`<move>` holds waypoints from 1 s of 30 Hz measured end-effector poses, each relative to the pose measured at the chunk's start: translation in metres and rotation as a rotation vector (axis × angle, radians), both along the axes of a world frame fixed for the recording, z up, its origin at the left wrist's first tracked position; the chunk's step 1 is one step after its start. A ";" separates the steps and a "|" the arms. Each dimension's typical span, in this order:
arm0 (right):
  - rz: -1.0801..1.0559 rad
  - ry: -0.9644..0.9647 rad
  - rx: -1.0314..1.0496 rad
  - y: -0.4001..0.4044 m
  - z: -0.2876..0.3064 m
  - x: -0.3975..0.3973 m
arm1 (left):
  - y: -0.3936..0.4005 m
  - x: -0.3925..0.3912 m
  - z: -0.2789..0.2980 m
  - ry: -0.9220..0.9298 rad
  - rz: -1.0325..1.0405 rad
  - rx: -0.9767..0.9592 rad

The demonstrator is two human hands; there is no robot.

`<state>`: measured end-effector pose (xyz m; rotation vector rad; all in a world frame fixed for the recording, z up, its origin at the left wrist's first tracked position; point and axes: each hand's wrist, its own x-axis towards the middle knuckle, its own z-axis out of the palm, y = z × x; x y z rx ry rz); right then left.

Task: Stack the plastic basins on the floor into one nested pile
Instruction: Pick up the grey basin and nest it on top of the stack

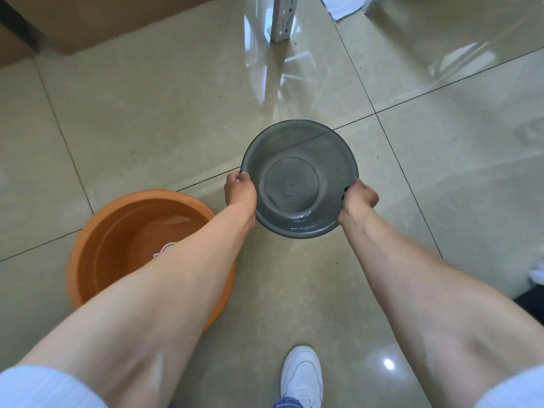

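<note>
A see-through grey plastic basin [297, 148] hangs upright above the tiled floor in the middle of the view. My left hand [240, 191] grips its left rim and my right hand [357, 198] grips its right rim. To the lower left an orange basin [97, 231] stands on the floor, open side up, with my left forearm crossing over it and hiding part of its inside. A small pinkish mark shows at its bottom. The grey basin is apart from the orange one, up and to the right of it.
A white metal post [281, 19] stands on the floor at the back, with white paper [343, 7] beside it. Brown cardboard [88, 22] lies at the back left. My white shoe [301, 375] is at the bottom; another white shoe [538, 270] shows at the right edge.
</note>
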<state>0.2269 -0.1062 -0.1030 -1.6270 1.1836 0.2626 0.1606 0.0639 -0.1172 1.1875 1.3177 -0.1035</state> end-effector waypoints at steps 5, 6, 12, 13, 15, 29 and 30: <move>0.036 -0.126 -0.171 0.015 0.031 -0.011 | 0.011 -0.020 0.035 -0.042 0.063 0.225; 0.055 -0.145 -0.185 0.021 0.040 -0.013 | 0.015 -0.025 0.045 -0.055 0.102 0.260; 0.134 -0.152 -0.175 0.068 0.094 -0.050 | 0.046 -0.069 0.101 -0.050 0.338 0.417; 0.149 -0.149 -0.171 0.076 0.101 -0.059 | 0.053 -0.080 0.107 -0.050 0.367 0.427; 0.183 -0.148 -0.169 0.092 0.108 -0.079 | 0.067 -0.103 0.116 -0.019 0.393 0.471; 0.641 -0.007 -0.258 0.167 0.081 -0.200 | 0.133 -0.259 0.093 0.344 0.370 0.625; 0.673 0.021 -0.261 0.166 0.077 -0.201 | 0.132 -0.262 0.088 0.345 0.356 0.614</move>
